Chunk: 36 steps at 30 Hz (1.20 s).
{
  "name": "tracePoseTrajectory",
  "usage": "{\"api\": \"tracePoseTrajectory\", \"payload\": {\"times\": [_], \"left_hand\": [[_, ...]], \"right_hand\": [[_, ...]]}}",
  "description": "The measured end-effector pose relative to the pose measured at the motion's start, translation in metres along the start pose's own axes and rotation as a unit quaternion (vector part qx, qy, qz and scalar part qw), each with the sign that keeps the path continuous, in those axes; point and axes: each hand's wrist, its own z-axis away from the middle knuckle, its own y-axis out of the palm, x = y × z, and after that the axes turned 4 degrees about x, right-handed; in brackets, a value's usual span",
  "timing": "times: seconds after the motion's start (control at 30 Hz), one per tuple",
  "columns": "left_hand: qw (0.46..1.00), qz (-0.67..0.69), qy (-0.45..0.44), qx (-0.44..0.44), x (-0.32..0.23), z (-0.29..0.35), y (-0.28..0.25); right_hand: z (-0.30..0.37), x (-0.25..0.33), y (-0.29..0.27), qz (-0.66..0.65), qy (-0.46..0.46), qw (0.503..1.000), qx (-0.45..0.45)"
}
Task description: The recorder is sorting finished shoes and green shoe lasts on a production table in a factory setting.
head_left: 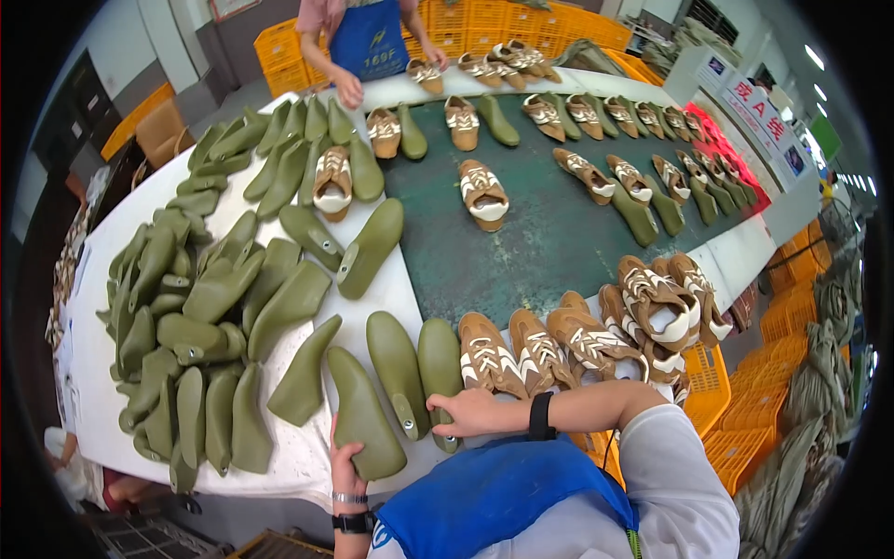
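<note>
My left hand (pixel 346 466) is closed round the near end of an olive-green shoe last (pixel 361 410) at the table's front edge. Just to the right, my right hand (pixel 470 413) grips the near end of another green shoe last (pixel 438 359); part of its fingers is hidden. Between the two hands lies a third green last (pixel 396 363), with a metal-rimmed hole near its end. Brown sneakers with white stripes and laces, the nearest a brown sneaker (pixel 489 359), stand in a row beyond my right forearm.
A heap of green lasts (pixel 154 307) covers the white tabletop's left side. Sneakers paired with lasts line the dark green belt (pixel 559 270). Across the table, a person in a blue apron (pixel 368 42) reaches toward the shoes. Orange crates (pixel 764 401) stand at the right.
</note>
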Motion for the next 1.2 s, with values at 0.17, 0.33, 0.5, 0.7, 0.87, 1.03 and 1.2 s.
{"api": "tracePoseTrajectory", "payload": {"times": [0.17, 0.33, 0.5, 0.7, 0.87, 1.03, 1.2], "left_hand": [[0.995, 0.041, -0.009, 0.085, -0.048, -0.007, 0.032], [0.979, 0.053, -0.089, 0.173, -0.081, -0.092, 0.112], [0.973, -0.082, -0.087, 0.198, -0.049, -0.212, 0.193], [0.946, -0.314, -0.002, 0.081, 0.058, -0.332, 0.213], [0.693, -0.717, 0.038, 0.056, 0.087, -0.323, 0.247], [0.739, -0.668, 0.056, 0.058, 0.095, -0.326, 0.25], [0.677, -0.718, 0.055, 0.15, 0.104, -0.321, 0.254]], "right_hand": [[0.011, -0.026, 0.002, -0.2, -0.015, 0.979, -0.046], [0.045, -0.038, -0.066, -0.698, 0.005, 0.716, -0.029], [0.078, -0.111, -0.141, -0.55, 0.036, 0.813, -0.187], [0.066, -0.216, -0.207, 0.019, 0.287, 0.94, -0.183], [0.04, -0.314, -0.166, 0.15, 0.416, 0.891, -0.101], [0.032, -0.307, -0.167, 0.08, 0.444, 0.876, -0.171], [0.054, -0.262, -0.164, 0.076, 0.448, 0.87, -0.193]]}}
